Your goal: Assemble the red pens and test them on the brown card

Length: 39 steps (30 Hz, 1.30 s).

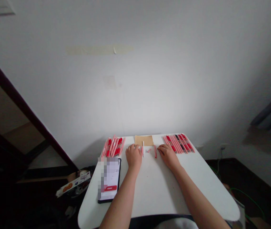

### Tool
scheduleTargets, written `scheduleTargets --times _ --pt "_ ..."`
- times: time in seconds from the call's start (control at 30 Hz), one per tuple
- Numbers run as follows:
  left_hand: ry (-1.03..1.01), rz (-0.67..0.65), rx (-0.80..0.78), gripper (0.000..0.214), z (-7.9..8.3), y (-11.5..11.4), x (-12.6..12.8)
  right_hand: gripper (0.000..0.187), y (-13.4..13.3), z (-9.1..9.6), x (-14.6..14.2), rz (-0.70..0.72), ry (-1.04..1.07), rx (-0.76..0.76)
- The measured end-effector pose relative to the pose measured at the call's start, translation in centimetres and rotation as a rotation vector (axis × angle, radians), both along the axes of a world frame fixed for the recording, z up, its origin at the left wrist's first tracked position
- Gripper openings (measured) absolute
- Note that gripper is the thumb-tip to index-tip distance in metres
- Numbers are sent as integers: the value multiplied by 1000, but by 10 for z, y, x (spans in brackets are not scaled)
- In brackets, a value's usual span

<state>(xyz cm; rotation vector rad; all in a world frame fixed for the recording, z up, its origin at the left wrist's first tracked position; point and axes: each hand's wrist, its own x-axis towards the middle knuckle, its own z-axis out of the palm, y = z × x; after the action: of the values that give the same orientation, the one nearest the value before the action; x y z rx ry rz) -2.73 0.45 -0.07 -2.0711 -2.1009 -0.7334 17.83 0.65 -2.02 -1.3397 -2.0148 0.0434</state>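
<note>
My left hand [134, 156] lies palm down on the white table [154, 187], fingers loosely spread. Right beside it are a pink pen barrel [142, 151] and a thin white pen refill [143, 148]. My right hand [168, 155] also rests on the tabletop, fingers stretched toward the middle, with nothing visible in them. Just left of its fingertips lies a pink and red pen barrel [155, 152]. Between the two barrels are small pen parts [148, 150], too small to tell apart. A tan piece of paper or card [145, 140] lies behind them.
A pile of pink and red pens [113, 147] lies at the table's back left. A row of pens [178, 143], some with black, lies at the back right. A phone or tablet [110, 180] rests near my left forearm. The wall [149, 79] stands behind the table.
</note>
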Motion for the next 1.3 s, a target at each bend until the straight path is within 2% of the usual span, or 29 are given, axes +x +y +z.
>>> scheduleTargets --times 0.5,0.6,0.87,1.3 --pt "-8 -1 6 27 -2 1 0 25 -10 10 -14 -56 46 169" --pt "-5 -2 7 27 -1 0 0 25 -12 9 -21 -57 26 164" --pt "-15 5 -14 28 3 -1 1 27 -16 6 -33 -187 -105 94" --pt "-3 -2 12 27 -3 2 -1 20 -14 6 -38 -183 -160 79"
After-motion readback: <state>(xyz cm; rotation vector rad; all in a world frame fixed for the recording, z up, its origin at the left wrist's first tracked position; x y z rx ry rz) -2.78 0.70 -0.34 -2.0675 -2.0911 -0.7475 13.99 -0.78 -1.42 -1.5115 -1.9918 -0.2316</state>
